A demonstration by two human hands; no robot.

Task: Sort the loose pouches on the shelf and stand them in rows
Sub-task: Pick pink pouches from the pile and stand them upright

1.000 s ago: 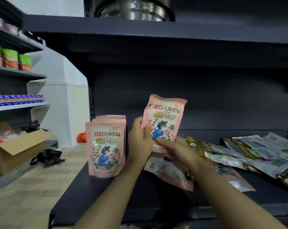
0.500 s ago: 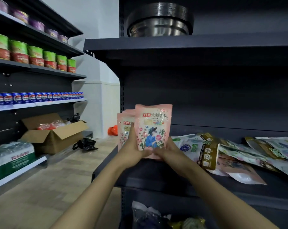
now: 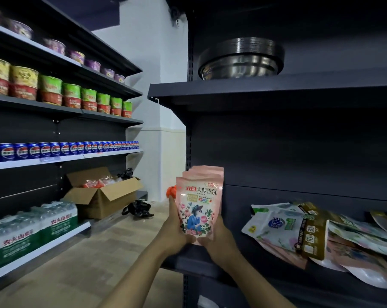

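At the shelf's point(image 3: 210, 266) left end we hold a pink pouch point(image 3: 198, 208) upright, left hand point(image 3: 177, 233) and right hand point(image 3: 217, 237) fingers curled round its base, fronting a short pink row point(image 3: 210, 171). The heap point(image 3: 321, 236) lying right remains unsorted

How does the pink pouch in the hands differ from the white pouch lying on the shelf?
The pink pouch stands upright; the white pouch lies flat. The pink pouch is held by both hands, left and right; the white pouch is untouched. The pink pouch fronts a row; the white pouch lies in a loose heap. Both share the dark shelf.
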